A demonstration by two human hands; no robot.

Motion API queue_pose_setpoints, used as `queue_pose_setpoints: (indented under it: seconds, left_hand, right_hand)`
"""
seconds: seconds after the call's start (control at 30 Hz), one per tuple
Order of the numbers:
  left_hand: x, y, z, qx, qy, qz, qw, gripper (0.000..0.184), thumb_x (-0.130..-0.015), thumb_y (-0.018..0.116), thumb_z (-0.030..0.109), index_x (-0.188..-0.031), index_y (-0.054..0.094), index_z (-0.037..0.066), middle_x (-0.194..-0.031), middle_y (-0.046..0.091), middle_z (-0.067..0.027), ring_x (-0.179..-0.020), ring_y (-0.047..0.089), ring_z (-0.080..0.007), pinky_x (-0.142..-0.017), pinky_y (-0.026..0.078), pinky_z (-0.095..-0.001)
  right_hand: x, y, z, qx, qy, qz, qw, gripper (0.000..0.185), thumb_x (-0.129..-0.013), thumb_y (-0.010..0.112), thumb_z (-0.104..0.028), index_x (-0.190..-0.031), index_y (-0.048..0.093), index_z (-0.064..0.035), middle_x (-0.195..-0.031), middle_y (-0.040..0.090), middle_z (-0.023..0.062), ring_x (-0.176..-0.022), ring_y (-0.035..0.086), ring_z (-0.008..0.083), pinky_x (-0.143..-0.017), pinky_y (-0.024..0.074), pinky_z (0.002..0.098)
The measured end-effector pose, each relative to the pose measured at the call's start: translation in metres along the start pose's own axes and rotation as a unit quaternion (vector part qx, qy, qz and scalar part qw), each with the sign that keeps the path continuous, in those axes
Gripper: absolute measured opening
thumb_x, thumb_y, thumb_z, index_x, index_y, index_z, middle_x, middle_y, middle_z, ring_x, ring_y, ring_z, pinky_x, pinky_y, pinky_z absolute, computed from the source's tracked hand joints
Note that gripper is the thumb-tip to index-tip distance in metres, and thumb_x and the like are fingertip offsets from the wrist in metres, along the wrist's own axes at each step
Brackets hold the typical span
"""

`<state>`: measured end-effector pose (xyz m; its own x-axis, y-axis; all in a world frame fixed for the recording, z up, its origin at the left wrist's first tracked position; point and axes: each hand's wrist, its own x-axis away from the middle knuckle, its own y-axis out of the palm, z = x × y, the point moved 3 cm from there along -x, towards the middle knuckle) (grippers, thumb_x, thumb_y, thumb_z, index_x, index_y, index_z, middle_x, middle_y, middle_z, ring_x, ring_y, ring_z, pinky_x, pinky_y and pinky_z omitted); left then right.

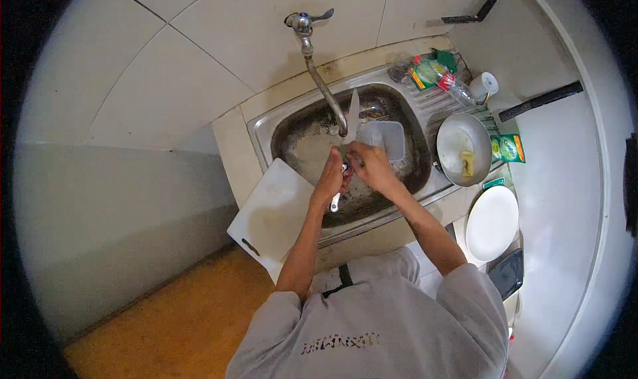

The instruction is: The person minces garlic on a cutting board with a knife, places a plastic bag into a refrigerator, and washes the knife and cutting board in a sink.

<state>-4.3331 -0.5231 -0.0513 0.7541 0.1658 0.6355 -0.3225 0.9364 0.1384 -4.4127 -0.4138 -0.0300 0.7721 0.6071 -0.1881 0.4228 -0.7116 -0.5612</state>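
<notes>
Over the sink (413,186), my left hand (327,180) is closed round the handle of a kitchen knife (353,116). Its broad blade points up toward the wall, and the pale handle end shows below my fingers. My right hand (373,168) is beside it, fingers closed at the base of the blade on a small green piece that looks like a scouring pad (345,151). The fingers partly hide this piece. A clear plastic container (393,140) sits in the basin just beyond my right hand. Above the blade hangs the spout of the faucet (323,90).
A white cutting board (269,209) rests over the sink's left front corner. To the right are a frying pan (458,140) with a yellowish piece inside, a plastic bottle (457,89), a green packet (509,148), a white plate (492,223) and a dark tray (507,274).
</notes>
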Motion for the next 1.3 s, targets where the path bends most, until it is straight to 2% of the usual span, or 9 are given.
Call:
queue_pose_setpoints:
  seconds: [0.07,0.33,0.4,0.53,0.73,0.83,0.93,1.03,1.3]
  left_hand:
    - [-0.014,-0.006,-0.014,0.04,0.01,-0.087,0.995,0.061,-0.091,0.026,0.069,-0.128,0.034,0.021,-0.066,0.041,0.005,-0.047,0.034,-0.0054,-0.04,0.028,-0.0219]
    - [-0.02,-0.011,-0.002,0.015,0.023,-0.064,0.998,0.058,-0.09,0.023,0.071,-0.108,0.039,0.018,-0.062,0.036,0.0062,-0.047,0.032,-0.0056,-0.04,0.025,-0.0225]
    - [-0.019,-0.01,-0.004,0.003,0.017,-0.042,0.999,0.058,-0.09,0.022,0.072,-0.103,0.039,0.018,-0.062,0.036,0.0063,-0.046,0.031,-0.0059,-0.04,0.024,-0.023]
    - [-0.026,-0.006,-0.01,0.0,0.014,-0.113,0.993,0.069,-0.088,0.021,0.074,-0.121,0.038,0.016,-0.062,0.035,0.0045,-0.047,0.031,-0.0061,-0.041,0.026,-0.0243]
    - [-0.016,0.002,-0.012,0.032,-0.019,-0.024,0.999,0.071,-0.089,0.022,0.073,-0.129,0.035,0.016,-0.063,0.035,0.0046,-0.045,0.031,-0.0061,-0.04,0.026,-0.0235]
    - [-0.018,0.002,-0.013,0.034,-0.037,-0.091,0.995,0.072,-0.09,0.022,0.072,-0.135,0.029,0.016,-0.063,0.036,0.0048,-0.044,0.03,-0.0063,-0.039,0.026,-0.0228]
    - [-0.004,0.008,-0.003,0.024,-0.009,-0.043,0.999,0.066,-0.091,0.022,0.071,-0.125,0.035,0.016,-0.062,0.036,0.0049,-0.044,0.031,-0.0062,-0.038,0.026,-0.0227]
    - [-0.011,0.0,-0.006,0.013,0.0,-0.013,1.0,0.063,-0.09,0.022,0.071,-0.11,0.041,0.015,-0.062,0.036,0.0049,-0.043,0.031,-0.0062,-0.037,0.026,-0.0232]
    - [-0.006,-0.005,-0.006,0.021,-0.013,-0.052,0.998,0.066,-0.089,0.02,0.074,-0.096,0.043,0.013,-0.061,0.037,0.006,-0.041,0.029,-0.0059,-0.036,0.024,-0.022]
  right_hand:
    - [-0.008,-0.002,0.014,0.02,0.02,0.008,1.0,0.015,-0.081,0.062,-0.009,-0.094,0.062,-0.0022,-0.089,0.066,0.0184,-0.083,0.062,0.0415,-0.071,0.0493,0.0458]
    - [-0.01,0.001,0.016,0.035,-0.038,-0.015,0.999,0.021,-0.079,0.063,-0.01,-0.098,0.062,-0.001,-0.091,0.065,0.0203,-0.081,0.062,0.0416,-0.069,0.0498,0.046]
    - [-0.023,-0.004,0.029,0.079,0.071,-0.004,0.994,0.019,-0.079,0.063,-0.009,-0.097,0.062,-0.0014,-0.094,0.065,0.0204,-0.081,0.062,0.0416,-0.069,0.0496,0.0469]
    - [-0.013,0.01,0.015,0.097,0.017,-0.065,0.993,0.015,-0.079,0.062,-0.008,-0.093,0.062,-0.0021,-0.095,0.065,0.0199,-0.082,0.062,0.0415,-0.068,0.0494,0.0477]
    - [-0.012,-0.003,0.02,0.087,0.102,-0.059,0.989,0.018,-0.082,0.061,-0.013,-0.097,0.059,-0.0047,-0.09,0.064,0.0194,-0.081,0.062,0.0412,-0.07,0.0484,0.0493]
    - [-0.003,0.002,0.012,0.075,-0.021,-0.06,0.995,0.017,-0.082,0.06,-0.014,-0.097,0.057,-0.007,-0.085,0.064,0.0176,-0.078,0.061,0.0413,-0.065,0.0474,0.0508]
    - [-0.018,-0.01,0.017,0.091,0.084,-0.03,0.992,0.015,-0.083,0.06,-0.015,-0.095,0.057,-0.0072,-0.081,0.064,0.0172,-0.076,0.061,0.042,-0.064,0.047,0.051]
    - [-0.001,0.008,0.012,0.077,-0.038,-0.062,0.994,0.015,-0.085,0.059,-0.018,-0.094,0.056,-0.0067,-0.078,0.063,0.0175,-0.075,0.061,0.0412,-0.064,0.0473,0.0509]
    - [-0.003,-0.003,0.005,0.14,-0.029,-0.135,0.98,0.026,-0.085,0.058,-0.022,-0.109,0.057,-0.0098,-0.083,0.066,0.0144,-0.075,0.064,0.0382,-0.063,0.0497,0.0496]
